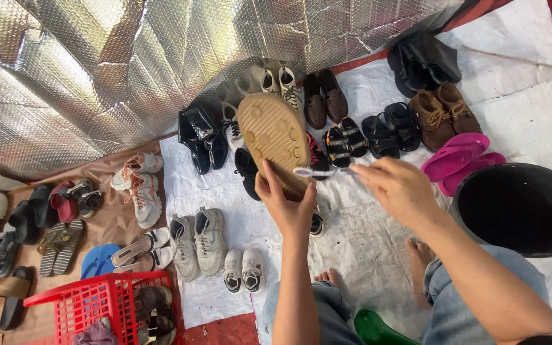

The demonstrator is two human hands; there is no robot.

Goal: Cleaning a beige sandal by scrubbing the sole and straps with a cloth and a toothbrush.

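arms: both bare to the elbow, no sleeves showing
left hand (287, 207): bare, no glove or ring visible
right hand (398, 188): bare
legs: blue denim jeans, lower centre and lower right
feet: bare

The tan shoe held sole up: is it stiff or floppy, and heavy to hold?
The tan shoe probably stays fairly stiff: gripped only at one end by the left hand, its sole shows no sag. It seems light, since one hand holds it. The dimpled sole likely resists slipping.
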